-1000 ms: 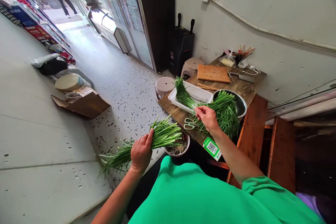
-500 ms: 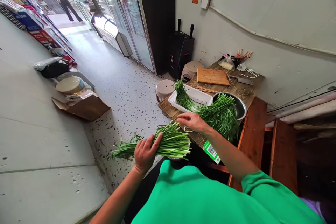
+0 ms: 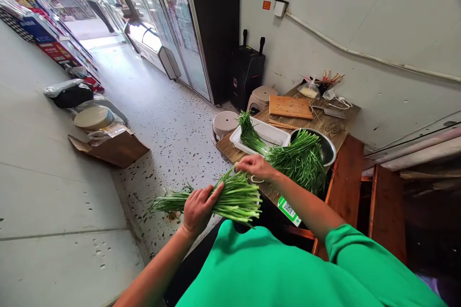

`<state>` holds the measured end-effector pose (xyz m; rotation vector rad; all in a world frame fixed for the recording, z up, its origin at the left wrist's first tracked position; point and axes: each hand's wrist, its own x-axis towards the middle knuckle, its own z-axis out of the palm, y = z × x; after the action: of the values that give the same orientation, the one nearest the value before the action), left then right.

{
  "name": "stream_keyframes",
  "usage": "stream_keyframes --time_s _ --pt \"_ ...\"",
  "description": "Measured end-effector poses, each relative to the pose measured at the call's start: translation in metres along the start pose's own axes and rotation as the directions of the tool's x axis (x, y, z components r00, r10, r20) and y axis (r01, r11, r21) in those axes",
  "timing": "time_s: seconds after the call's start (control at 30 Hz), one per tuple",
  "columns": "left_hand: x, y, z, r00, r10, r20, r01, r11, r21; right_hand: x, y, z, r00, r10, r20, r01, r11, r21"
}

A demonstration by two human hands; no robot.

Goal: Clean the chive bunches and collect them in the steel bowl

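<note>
My left hand (image 3: 199,208) is wrapped round the middle of a thick bunch of green chives (image 3: 236,196). The pale cut ends point right, and the leafy tips droop left over the floor. My right hand (image 3: 256,167) is closed in a pinch at the upper edge of this bunch, on what looks like a single chive stem. Just beyond that hand, a larger heap of chives (image 3: 300,158) lies against a steel bowl (image 3: 329,146) and hangs over the table edge. A smaller bundle of chives (image 3: 250,136) rests in a white tray (image 3: 272,129).
On the wooden table (image 3: 266,115) are a cutting board (image 3: 291,107), a cleaver (image 3: 334,112) and a plastic bag (image 3: 309,89). A green QR-code card (image 3: 289,209) hangs at the near edge. Stools (image 3: 225,122), a black speaker (image 3: 247,74) and a cardboard box (image 3: 111,148) stand around.
My right hand has moved slightly left and down onto the bunch, its fingers now pinched together. The left hand keeps its hold. The person outside the doorway has moved to the right.
</note>
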<state>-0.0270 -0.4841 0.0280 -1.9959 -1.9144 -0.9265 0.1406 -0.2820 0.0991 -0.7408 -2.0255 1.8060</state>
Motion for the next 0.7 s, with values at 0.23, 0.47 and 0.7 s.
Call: stream_keyframes --time_s 0.23,0.47,0.7 --pt "0.004 -0.01 0.0 0.573 -0.482 0.663 0.806 0.184 -0.563 0.01 0.033 -0.007 0.961 0.195 -0.198 -0.201 0.98 -0.01" --pt "-0.003 -0.02 -0.006 0.453 -0.07 0.889 0.861 -0.223 -0.457 0.016 0.013 0.037 0.952 -0.287 -0.104 0.25 0.929 -0.272" --pt "-0.012 -0.031 -0.006 0.432 0.011 0.902 0.857 -0.316 -0.406 0.035 0.01 0.013 0.934 -0.049 -0.353 0.063 0.998 0.029"
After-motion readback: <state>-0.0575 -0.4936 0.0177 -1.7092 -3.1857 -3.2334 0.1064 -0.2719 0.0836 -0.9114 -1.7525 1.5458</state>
